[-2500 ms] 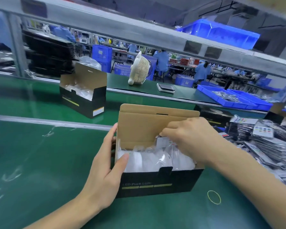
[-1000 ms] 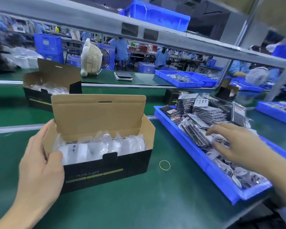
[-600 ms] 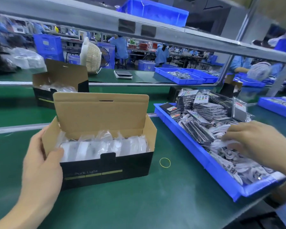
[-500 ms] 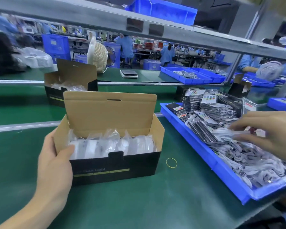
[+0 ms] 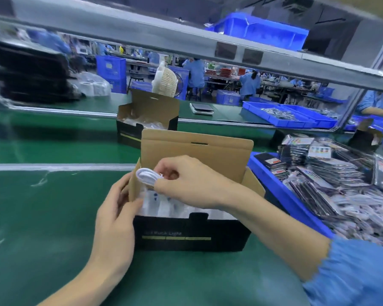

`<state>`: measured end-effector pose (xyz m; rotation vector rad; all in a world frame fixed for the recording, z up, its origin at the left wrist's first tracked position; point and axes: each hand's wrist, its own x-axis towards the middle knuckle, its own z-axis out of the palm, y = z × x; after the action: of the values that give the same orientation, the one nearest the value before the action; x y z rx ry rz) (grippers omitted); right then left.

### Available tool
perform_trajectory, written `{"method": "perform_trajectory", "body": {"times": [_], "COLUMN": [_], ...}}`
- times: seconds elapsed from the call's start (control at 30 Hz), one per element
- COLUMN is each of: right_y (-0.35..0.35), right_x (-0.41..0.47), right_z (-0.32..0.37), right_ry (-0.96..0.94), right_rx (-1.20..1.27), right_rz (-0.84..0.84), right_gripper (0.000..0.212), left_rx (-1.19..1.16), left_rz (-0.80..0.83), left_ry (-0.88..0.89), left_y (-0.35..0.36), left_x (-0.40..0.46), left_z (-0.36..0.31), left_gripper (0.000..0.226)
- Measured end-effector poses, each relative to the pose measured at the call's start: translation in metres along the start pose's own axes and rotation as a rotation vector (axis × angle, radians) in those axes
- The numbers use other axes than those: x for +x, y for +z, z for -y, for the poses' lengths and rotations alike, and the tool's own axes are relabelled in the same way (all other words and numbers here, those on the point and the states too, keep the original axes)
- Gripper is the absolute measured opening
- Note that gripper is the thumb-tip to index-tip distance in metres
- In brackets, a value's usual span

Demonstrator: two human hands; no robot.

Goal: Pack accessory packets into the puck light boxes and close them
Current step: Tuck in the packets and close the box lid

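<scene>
White packet (image 5: 146, 176) now over the left end of the open box (image 5: 192, 234), pinched in right hand (image 5: 187, 183) fingers; half a second ago that hand was still rummaging in the blue bin (image 5: 283, 191); left hand (image 5: 114, 219) clasps the box's left wall, as before; I judge insertion next, lid (image 5: 197, 151) still up.

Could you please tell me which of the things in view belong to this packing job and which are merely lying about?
Part of the job:
- near puck light box, lid up, steadied by the left hand
- white coiled cable, pinched by the right hand over the box
- blue tray of accessory packets
- second open box behind

Lying about:
- fan
- phone
</scene>
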<state>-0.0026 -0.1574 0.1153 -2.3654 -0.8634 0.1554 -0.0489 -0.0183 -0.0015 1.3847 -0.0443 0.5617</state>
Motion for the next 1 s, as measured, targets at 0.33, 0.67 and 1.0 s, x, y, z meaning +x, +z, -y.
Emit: {"method": "perform_trajectory", "body": {"times": [0.33,0.67,1.0], "right_y": [0.011,0.009,-0.003], "right_x": [0.003,0.003,0.000], "right_z": [-0.012,-0.025,-0.015], "right_ry": [-0.568,-0.464,-0.364], "right_rx": [-0.438,-0.413,-0.466], "right_rz": [0.110,0.178,0.344], "right_gripper": [0.009,0.008,0.007], "left_rx": [-0.063,0.099,0.122], "left_rz": [0.254,0.357,0.368], "left_ry": [0.019,0.053,0.036], "left_y": [-0.013,-0.016,-0.018], "left_x": [0.011,0.012,0.013], "left_z": [0.007,0.003,0.004], "left_gripper": [0.062,0.062,0.059]}}
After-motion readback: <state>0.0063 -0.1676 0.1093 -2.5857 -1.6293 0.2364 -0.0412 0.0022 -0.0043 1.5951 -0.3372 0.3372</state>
